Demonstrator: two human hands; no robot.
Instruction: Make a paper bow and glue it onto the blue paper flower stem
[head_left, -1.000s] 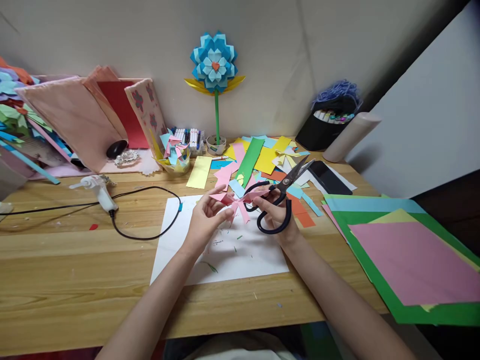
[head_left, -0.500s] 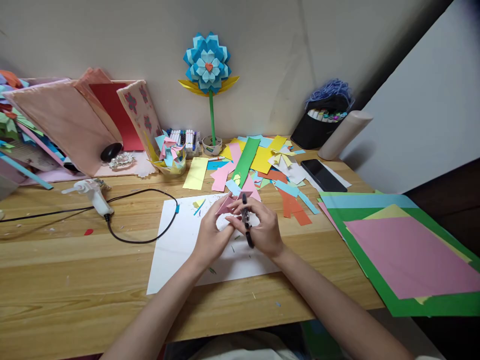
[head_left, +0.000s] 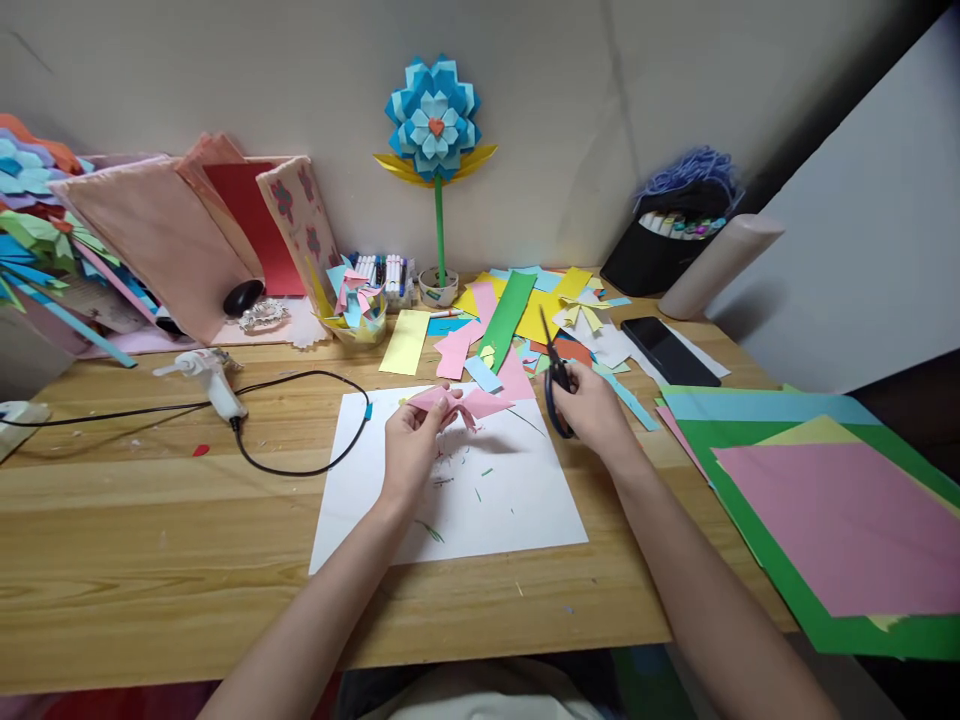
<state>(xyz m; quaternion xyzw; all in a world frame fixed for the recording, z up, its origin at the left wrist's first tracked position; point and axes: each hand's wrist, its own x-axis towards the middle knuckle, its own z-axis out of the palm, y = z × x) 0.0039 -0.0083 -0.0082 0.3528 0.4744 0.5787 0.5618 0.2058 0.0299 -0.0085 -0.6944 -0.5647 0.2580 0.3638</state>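
Note:
My left hand [head_left: 415, 440] pinches a folded pink paper piece [head_left: 486, 403], shaped like a bow with pointed ends, above a white sheet of paper [head_left: 517, 510]. Small green and dark snippets lie on that sheet. To the right, my right hand [head_left: 592, 405] is closed around the black handles of a pair of scissors [head_left: 556, 385]. Their blades point up and away from me, toward the scattered paper strips. A light-blue paper strip [head_left: 483, 374] and a green paper strip [head_left: 507, 322] lie just beyond the pink piece.
A white glue gun [head_left: 214, 385] with a looping black cord stands at the left. At the back rises a blue paper flower [head_left: 435, 120] on a green stem. A phone [head_left: 670, 351] and stacked coloured sheets [head_left: 840, 520] lie right; a tub of paper scraps [head_left: 358, 325] stands back left.
My hands have moved apart. The right one has swung right with the scissors, blades now pointing away; the left one keeps the pink paper, which shows more fully. The view has shifted slightly.

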